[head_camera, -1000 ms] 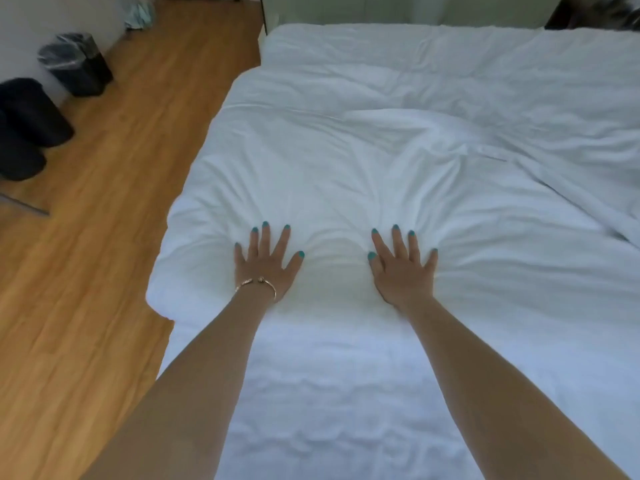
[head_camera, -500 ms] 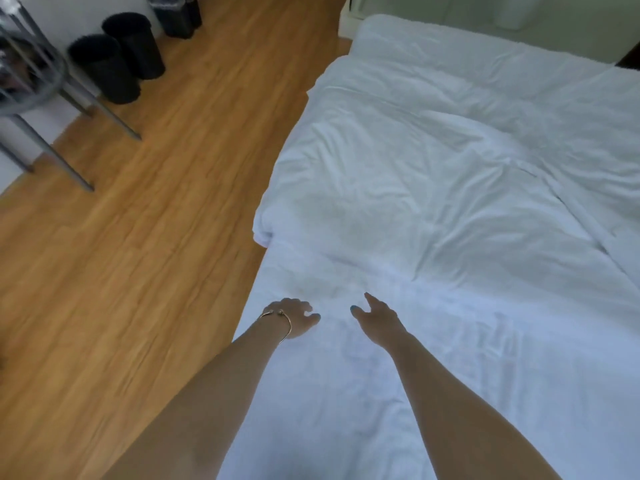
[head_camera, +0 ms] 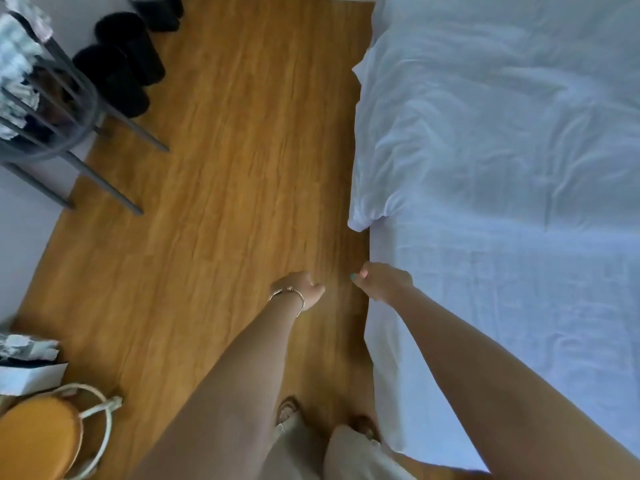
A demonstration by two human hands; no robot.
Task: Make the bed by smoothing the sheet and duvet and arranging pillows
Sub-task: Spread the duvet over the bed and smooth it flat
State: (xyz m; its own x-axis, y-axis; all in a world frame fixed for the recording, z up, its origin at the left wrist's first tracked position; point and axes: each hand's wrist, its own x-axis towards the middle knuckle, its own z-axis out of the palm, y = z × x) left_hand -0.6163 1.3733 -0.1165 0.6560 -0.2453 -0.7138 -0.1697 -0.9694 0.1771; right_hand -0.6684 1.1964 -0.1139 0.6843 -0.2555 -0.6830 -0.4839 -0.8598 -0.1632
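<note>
The floor (head_camera: 225,202) of wood planks fills the middle and left of the view. The bed (head_camera: 398,393) runs down the right side, its sheet (head_camera: 519,323) white and lightly creased, hanging over the near edge. The duvet (head_camera: 485,116) lies on the far part of the bed, rumpled, with one corner drooping over the side towards the floor. No pillow is in view.

At far left stands a grey metal rack (head_camera: 69,133) with slanted legs, blurred things stacked on it. Behind it, against the wall, sit three black bins (head_camera: 117,71) close together. In the lower left corner is an orange stool (head_camera: 34,441) with a pale ring frame, and just behind it a white bag (head_camera: 31,372).

The person stands on the floor beside the bed, two sandalled feet (head_camera: 287,410) below the arms. The right hand (head_camera: 384,282) hangs at the bed's edge with fingers curled down, just beside the sheet; I cannot tell if it touches or grips it. The left hand (head_camera: 299,287), a bracelet (head_camera: 291,294) at its wrist, hangs over the floor, loosely curled and holding nothing.
</note>
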